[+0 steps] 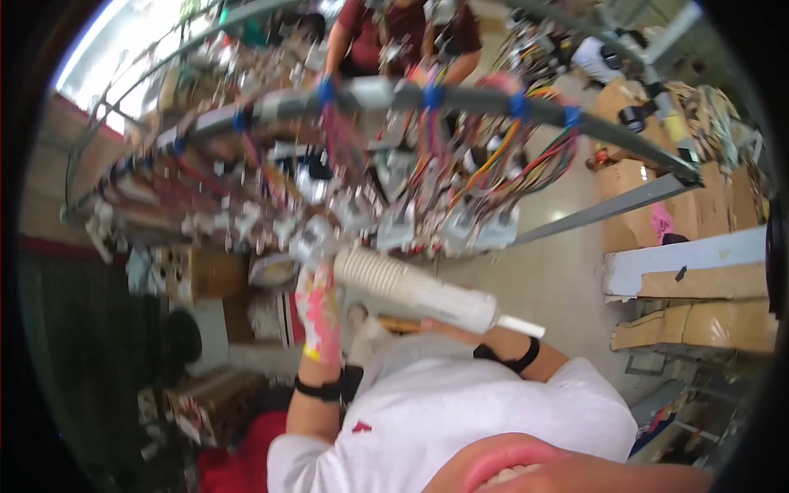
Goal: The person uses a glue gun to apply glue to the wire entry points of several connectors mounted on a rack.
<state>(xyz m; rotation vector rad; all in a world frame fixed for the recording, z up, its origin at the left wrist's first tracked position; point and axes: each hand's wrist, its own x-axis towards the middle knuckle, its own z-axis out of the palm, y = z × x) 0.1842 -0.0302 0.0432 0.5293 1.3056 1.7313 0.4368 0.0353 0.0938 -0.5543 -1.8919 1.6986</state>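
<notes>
Already, wire bundles (493, 164) hang across the upper frame; at centre, left hand (320, 308) sits beneath white connectors (316, 238), right hand (454, 332) behind cream tool (411, 286); finger grips and remaining work unclear

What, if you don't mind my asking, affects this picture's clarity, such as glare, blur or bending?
Head view: the bright area at upper left is washed out; the gray rail bows, likely fisheye distortion; the hanging wires and gloved left hand look blurred. Also in the head view, the corners fall black.
</notes>
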